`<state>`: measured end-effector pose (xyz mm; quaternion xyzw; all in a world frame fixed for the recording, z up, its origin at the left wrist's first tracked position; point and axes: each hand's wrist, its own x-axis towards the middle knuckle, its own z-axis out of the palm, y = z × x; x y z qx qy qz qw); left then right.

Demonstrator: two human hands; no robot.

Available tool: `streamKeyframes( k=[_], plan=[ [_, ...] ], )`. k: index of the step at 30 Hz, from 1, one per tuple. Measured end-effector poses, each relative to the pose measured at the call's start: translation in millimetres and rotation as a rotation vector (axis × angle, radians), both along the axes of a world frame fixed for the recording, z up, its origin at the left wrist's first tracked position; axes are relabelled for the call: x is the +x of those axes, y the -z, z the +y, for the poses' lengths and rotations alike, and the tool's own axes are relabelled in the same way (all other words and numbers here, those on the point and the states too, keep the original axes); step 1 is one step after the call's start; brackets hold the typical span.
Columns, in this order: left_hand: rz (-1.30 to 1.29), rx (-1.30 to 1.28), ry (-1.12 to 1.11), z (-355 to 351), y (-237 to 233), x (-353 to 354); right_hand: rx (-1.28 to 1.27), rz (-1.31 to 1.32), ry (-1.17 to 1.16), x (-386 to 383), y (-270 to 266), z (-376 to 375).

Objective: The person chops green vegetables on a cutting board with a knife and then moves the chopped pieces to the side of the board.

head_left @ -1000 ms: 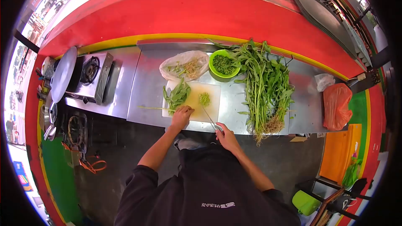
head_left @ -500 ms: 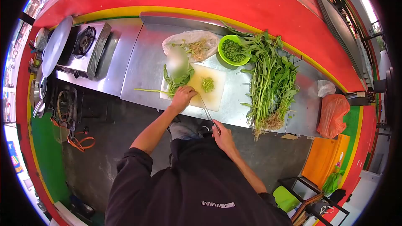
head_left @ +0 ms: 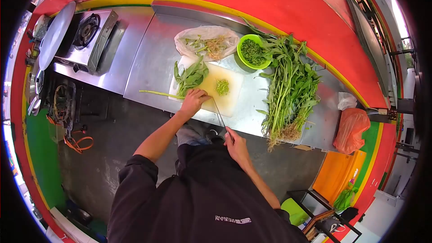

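Observation:
On the white cutting board (head_left: 231, 103), my left hand (head_left: 194, 101) is closed on a green stem (head_left: 157, 93) that sticks out to the left. Leaves (head_left: 191, 75) lie just above that hand. My right hand (head_left: 236, 145) grips a knife (head_left: 220, 116) by its handle, at the counter's front edge. The blade points up and left, its tip near my left fingertips. A small heap of chopped green pieces (head_left: 222, 87) sits on the board, right of the leaves.
Behind the board are a plastic bag with roots (head_left: 183, 40) and a green bowl of chopped greens (head_left: 241, 57). Long leafy stalks (head_left: 288, 90) cover the counter's right part. A gas stove (head_left: 96, 40) stands left; a red bag (head_left: 351, 130) hangs far right.
The view has shifted slightly. Both hands keep nearly the same places over the board, with the stem and knife still held. The blurred patch over the leaves is gone.

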<state>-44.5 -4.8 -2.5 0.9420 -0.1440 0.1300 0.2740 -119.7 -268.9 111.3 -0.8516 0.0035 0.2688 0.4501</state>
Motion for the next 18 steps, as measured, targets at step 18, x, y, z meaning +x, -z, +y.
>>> streamKeyframes(
  k=[18],
  plan=[
    [0.017, 0.074, 0.042, 1.2, -0.1, 13.2, -0.088, -0.007, -0.042, 15.1, 22.2, 8.4]
  ],
)
